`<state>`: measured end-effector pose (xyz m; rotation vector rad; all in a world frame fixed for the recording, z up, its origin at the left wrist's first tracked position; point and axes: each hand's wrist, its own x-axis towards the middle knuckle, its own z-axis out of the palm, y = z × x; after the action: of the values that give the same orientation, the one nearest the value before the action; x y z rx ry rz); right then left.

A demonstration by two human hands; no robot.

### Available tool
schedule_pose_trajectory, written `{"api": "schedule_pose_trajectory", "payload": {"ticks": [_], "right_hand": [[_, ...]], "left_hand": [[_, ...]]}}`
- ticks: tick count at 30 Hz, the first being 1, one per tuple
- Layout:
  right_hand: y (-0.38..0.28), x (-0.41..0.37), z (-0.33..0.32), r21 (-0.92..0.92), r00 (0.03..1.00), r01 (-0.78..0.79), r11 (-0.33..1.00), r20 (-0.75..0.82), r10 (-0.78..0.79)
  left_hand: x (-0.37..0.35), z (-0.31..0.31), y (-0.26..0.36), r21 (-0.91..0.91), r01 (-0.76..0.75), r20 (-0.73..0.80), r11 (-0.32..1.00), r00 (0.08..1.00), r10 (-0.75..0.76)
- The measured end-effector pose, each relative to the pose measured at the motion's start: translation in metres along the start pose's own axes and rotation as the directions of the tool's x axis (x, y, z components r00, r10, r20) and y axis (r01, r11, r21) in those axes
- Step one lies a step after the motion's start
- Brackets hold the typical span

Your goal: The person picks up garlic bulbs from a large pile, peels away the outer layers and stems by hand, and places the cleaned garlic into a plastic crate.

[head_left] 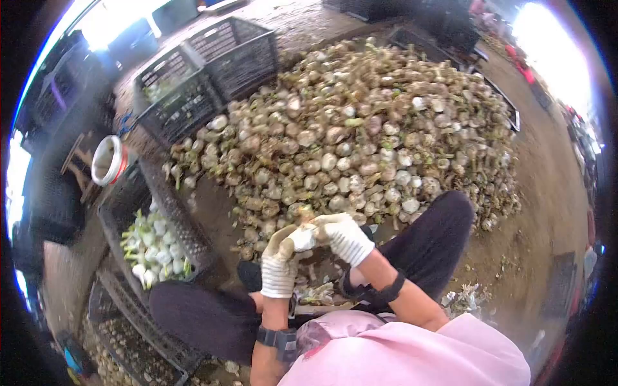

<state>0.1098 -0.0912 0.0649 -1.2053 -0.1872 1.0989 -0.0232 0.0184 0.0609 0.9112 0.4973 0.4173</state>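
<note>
Both hands wear white gloves with grey stripes and meet in front of the body, at the near edge of a large garlic pile (347, 148). A garlic bulb (302, 239) is held between them. My left hand (280, 260) has its fingers closed round the bulb's left side. From the right, my right hand (344, 237) pinches the same bulb near its top. Loose peelings (318, 294) lie on the ground below the hands, between the legs.
At the left a black crate (170, 212) holds cleaned white garlic, with a white tub (106, 161) by its far corner. Two black crates (212, 77) stand behind the pile's left side. Another crate (138, 341) is at the lower left. Skins (470, 299) lie right.
</note>
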Motion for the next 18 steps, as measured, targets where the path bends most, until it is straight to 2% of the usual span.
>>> {"api": "schedule_pose_trajectory", "payload": {"ticks": [2,3,4,5,6,7,9,10,11,12,13,14,15,16,17,18], "right_hand": [[-0.015,-0.014,0.016,-0.062,0.997,0.072,0.996,0.007,-0.071],[-0.032,-0.026,0.025,-0.110,0.992,0.120,0.987,-0.024,-0.124],[-0.025,-0.022,0.014,-0.347,0.956,0.241,0.906,-0.076,-0.283],[-0.035,-0.027,0.007,-0.254,0.955,0.255,0.933,-0.086,-0.284],[-0.040,-0.033,-0.012,-0.321,0.862,0.410,0.854,-0.169,-0.477],[-0.082,-0.072,-0.020,-0.336,0.820,0.405,0.850,-0.278,-0.501],[-0.130,-0.147,-0.055,-0.211,0.735,0.542,0.814,-0.351,-0.580],[-0.142,-0.189,-0.079,-0.766,0.473,0.395,0.507,-0.304,-0.827],[-0.147,-0.235,-0.100,-0.998,0.286,-0.020,0.060,-0.063,-0.956],[-0.146,-0.281,-0.110,-0.973,0.115,-0.210,0.096,-0.122,-0.986],[-0.139,-0.328,-0.123,-0.922,0.063,-0.375,0.092,-0.125,-0.990],[-0.120,-0.368,-0.139,-0.668,-0.024,-0.733,0.133,-0.170,-0.985],[-0.102,-0.407,-0.151,-0.581,-0.200,-0.735,0.349,-0.306,-0.931],[-0.084,-0.447,-0.158,-0.359,-0.265,-0.854,0.377,-0.323,-0.908],[-0.057,-0.494,-0.178,-0.162,-0.304,-0.921,0.354,-0.267,-0.914],[-0.031,-0.534,-0.191,0.107,-0.406,-0.912,0.396,-0.377,-0.833]], "left_hand": [[-0.001,0.009,-0.002,0.055,-0.099,-0.011,0.994,0.995,0.100],[0.001,0.015,-0.001,0.090,-0.095,-0.007,0.991,0.995,0.096],[0.003,0.022,0.000,0.116,-0.077,0.004,0.990,0.997,0.077],[0.007,0.028,0.002,0.152,-0.063,0.009,0.986,0.998,0.062],[0.009,0.034,0.001,0.184,-0.040,0.019,0.982,0.999,0.037],[0.010,0.038,0.002,0.230,-0.013,0.010,0.973,1.000,0.011],[0.008,0.052,0.001,0.283,0.030,0.018,0.959,0.999,-0.037],[0.004,0.054,0.000,0.305,0.058,0.018,0.951,0.998,-0.067],[0.000,0.052,0.000,0.314,0.092,0.006,0.945,0.995,-0.099],[0.000,0.055,0.004,0.334,0.119,0.015,0.935,0.991,-0.132],[0.002,0.062,0.002,0.341,0.146,0.015,0.929,0.987,-0.161],[0.004,0.069,0.000,0.340,0.171,0.010,0.925,0.983,-0.185],[0.006,0.068,-0.010,0.305,0.204,0.000,0.930,0.977,-0.215],[0.008,0.061,-0.016,0.287,0.245,-0.013,0.926,0.968,-0.252],[0.012,0.057,-0.021,0.258,0.284,-0.019,0.923,0.957,-0.289],[0.016,0.054,-0.026,0.218,0.322,-0.030,0.922,0.946,-0.323]]}}
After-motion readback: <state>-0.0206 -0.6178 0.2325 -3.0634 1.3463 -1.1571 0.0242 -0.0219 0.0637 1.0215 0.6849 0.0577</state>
